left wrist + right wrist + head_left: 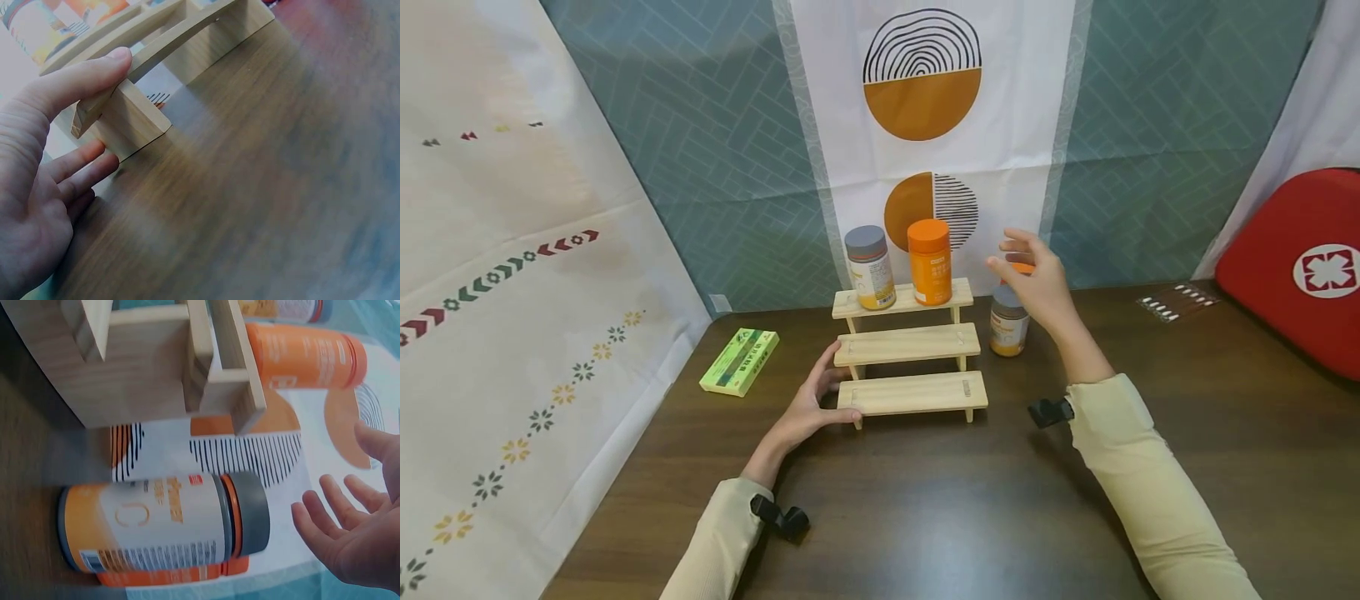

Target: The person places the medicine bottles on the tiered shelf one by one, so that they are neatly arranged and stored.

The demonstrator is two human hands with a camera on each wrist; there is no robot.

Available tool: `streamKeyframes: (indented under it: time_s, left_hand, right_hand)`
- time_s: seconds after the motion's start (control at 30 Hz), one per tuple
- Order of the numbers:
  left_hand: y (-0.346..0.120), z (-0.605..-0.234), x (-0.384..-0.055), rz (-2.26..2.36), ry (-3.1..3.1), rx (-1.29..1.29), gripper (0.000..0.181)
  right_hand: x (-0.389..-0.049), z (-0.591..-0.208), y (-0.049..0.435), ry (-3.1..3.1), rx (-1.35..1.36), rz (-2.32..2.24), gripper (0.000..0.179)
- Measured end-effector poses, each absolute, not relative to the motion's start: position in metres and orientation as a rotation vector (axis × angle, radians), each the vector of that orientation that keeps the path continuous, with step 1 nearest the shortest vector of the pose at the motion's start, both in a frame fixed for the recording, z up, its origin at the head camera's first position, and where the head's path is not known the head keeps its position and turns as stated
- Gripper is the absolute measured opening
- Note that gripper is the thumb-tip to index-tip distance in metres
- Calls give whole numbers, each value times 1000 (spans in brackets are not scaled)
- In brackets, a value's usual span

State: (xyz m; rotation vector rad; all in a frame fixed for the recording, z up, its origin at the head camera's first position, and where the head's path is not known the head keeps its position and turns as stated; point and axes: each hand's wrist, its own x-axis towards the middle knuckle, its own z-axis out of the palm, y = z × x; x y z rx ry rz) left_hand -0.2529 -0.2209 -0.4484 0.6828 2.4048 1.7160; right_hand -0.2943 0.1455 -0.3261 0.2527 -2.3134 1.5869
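Note:
A three-tier wooden stand (910, 346) stands on the table. My left hand (805, 408) holds its left end, the thumb on the lowest tier's front edge and other fingers beside the leg (134, 119). On the top tier are a grey-lidded bottle (872, 271) and an orange bottle (931, 267). To the stand's right, another grey-lidded bottle (1008, 325) stands upright, partly hiding a second orange bottle (162, 576) behind it. Above these two my right hand (1037, 279) hovers with fingers spread and nothing in them; the right wrist view shows it apart from the lid (250, 512).
A green-yellow box (740, 362) lies left of the stand. At the right are a red case (1292, 267) with a white emblem and a clear pack of small white-tipped items (1177, 302). Patterned cloths hang at the back and left.

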Motion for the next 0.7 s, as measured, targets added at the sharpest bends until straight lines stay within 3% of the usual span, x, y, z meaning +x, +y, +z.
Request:
streamKeyframes:
  time_s: [0.7]
  left_hand:
    - [-220, -448, -252, 1717, 2405, 676, 109]
  right_hand:
    - [-309, -343, 178, -2286, 127, 1558, 53]
